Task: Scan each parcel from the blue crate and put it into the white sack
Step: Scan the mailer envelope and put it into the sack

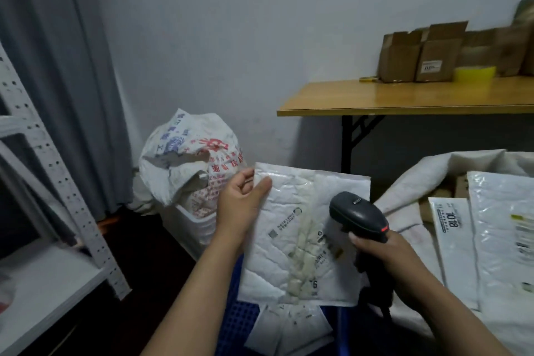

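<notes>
The parcel [303, 228] — a white padded mailer — hangs over the blue crate [234, 326], its long axis running away from you, printed face up. Your left hand [239, 205] pinches its far left corner. Your right hand [384, 257] is wrapped round the scanner [358, 215], whose head sits over the parcel's right edge. The white sack [404, 199] lies open to your right — nearer the scanner hand, so your left must carry across.
</notes>
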